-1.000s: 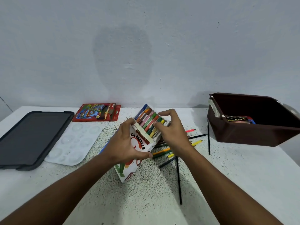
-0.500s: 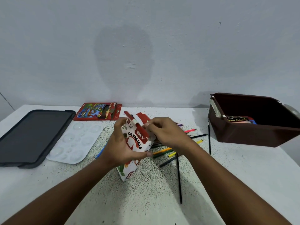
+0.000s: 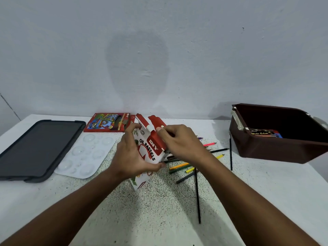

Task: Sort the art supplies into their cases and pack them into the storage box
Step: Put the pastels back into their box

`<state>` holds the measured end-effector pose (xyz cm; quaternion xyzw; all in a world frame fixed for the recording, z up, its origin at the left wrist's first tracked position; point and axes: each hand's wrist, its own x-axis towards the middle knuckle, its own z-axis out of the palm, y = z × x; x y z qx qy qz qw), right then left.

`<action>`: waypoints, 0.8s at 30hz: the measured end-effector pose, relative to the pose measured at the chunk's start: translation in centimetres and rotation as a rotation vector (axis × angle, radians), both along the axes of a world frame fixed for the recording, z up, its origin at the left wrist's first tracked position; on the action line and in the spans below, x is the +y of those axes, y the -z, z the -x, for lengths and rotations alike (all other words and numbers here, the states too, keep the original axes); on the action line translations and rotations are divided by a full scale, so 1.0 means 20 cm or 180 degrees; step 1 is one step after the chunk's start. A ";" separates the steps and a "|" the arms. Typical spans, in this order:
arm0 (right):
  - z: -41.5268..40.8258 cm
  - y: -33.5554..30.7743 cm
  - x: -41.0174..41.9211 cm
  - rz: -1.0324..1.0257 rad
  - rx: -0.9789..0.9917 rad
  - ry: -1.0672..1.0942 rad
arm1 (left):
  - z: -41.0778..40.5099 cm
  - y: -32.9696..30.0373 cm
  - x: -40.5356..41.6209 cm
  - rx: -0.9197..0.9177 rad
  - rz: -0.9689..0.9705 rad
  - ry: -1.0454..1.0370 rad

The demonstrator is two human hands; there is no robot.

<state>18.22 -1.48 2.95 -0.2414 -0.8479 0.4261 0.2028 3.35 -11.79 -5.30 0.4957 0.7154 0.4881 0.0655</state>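
A white and red oil pastels box (image 3: 150, 148) stands tilted on its lower corner at the table's middle. My left hand (image 3: 132, 153) wraps its left side. At the box's top end my right hand (image 3: 179, 141) presses on the red flaps, which stand partly up. The pastels inside are hidden. Several loose coloured pencils (image 3: 188, 167) lie scattered just right of the box. The brown storage box (image 3: 276, 150) sits at the right with a dark watercolour case (image 3: 264, 133) inside.
A red coloured-pencil case (image 3: 108, 122) lies at the back by the wall. A clear paint palette (image 3: 85, 155) and a dark grey lid (image 3: 37, 148) lie to the left. Two thin black brushes (image 3: 197, 194) lie near the pencils.
The open pastel tray that showed its colours a second ago is now inside the box. My right hand has moved onto the red end flaps, and the box stands more upright.
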 end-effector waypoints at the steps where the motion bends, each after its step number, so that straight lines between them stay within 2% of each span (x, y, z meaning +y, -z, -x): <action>1: 0.00 0.00 -0.01 0.0037 0.0017 -0.0042 | 0.01 0.00 0.00 0.0029 0.0025 0.0011; 4: 0.02 0.03 0.00 0.0331 0.0161 -0.0086 | 0.02 0.01 -0.01 0.0028 0.0100 0.0099; 7: 0.04 0.04 0.01 0.0788 0.0161 -0.0204 | 0.01 0.02 -0.01 0.0263 0.0121 0.0175; 11: 0.06 0.02 0.02 0.1500 0.0256 -0.0313 | 0.01 0.04 -0.01 0.0105 0.0117 0.0247; 14: 0.06 0.02 0.03 0.1443 0.0249 -0.0146 | 0.01 0.05 -0.01 0.0130 0.0116 0.0343; 19: 0.05 0.02 0.06 0.1787 0.0234 -0.0150 | 0.02 0.06 -0.01 -0.0056 0.0174 0.0479; 24: 0.06 0.05 0.08 0.1325 0.0023 -0.0002 | 0.03 0.09 0.00 0.0177 0.0292 0.0641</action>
